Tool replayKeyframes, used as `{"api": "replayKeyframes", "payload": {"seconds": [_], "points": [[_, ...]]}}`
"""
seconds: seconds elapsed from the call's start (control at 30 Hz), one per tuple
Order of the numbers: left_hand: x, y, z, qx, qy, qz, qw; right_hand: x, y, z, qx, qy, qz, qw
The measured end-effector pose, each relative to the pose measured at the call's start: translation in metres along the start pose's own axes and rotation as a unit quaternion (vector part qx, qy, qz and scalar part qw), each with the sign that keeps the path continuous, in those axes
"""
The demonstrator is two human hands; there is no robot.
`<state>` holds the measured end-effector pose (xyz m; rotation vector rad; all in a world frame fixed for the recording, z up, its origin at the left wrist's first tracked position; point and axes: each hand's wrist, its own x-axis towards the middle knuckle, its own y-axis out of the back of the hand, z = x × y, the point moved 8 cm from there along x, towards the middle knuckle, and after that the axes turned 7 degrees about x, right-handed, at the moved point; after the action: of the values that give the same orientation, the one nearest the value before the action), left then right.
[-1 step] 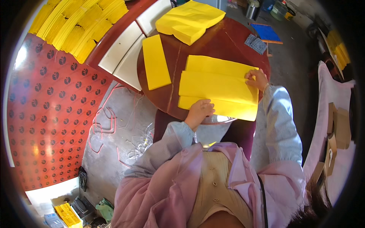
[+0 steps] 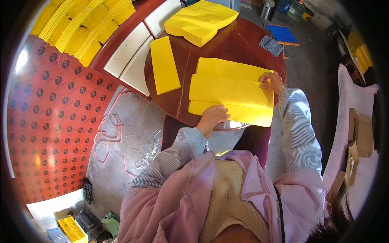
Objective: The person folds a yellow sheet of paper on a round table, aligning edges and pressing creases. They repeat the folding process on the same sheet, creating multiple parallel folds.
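A yellow folded sheet (image 2: 231, 91), felt-like or papery, lies on the round dark-red table (image 2: 247, 46) in front of me, its layers stepped along the left side. On its near edge rests my left hand (image 2: 213, 118), fingers stretched out and holding nothing; the thumb is mostly hidden. My right hand (image 2: 273, 82) pinches the sheet's right edge between thumb and fingers. A narrow yellow folded piece (image 2: 165, 65) lies to the left. Beyond sits a larger creased yellow bundle (image 2: 201, 20).
Stacked yellow pieces (image 2: 81, 28) fill the far left, beside white drawer fronts (image 2: 127, 50). A grey textured pad (image 2: 270, 45) lies at the table's right edge, near a blue board (image 2: 282, 35). Red cords (image 2: 117, 129) lie on the floor; cardboard boxes (image 2: 362, 133) stand right.
The whole view has shifted very slightly. Both hands and the yellow sheet keep their places relative to each other.
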<state>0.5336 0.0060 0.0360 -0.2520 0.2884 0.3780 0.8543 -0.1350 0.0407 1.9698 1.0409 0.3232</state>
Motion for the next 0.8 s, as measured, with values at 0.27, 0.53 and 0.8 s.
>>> {"api": "replayKeyframes", "payload": {"seconds": [0.27,0.53,0.8], "points": [[0.019,-0.029,-0.03,-0.049,0.035,-0.079,0.995,0.007,0.02,-0.03,0.106,0.038,-0.063,0.992],[0.049,-0.058,-0.053,-0.276,0.038,0.031,0.96,-0.076,0.044,-0.06,0.232,0.007,-0.129,0.964],[-0.013,0.001,0.007,-0.17,0.019,0.132,0.976,-0.147,-0.062,-0.099,0.388,-0.044,-0.28,0.877]]}}
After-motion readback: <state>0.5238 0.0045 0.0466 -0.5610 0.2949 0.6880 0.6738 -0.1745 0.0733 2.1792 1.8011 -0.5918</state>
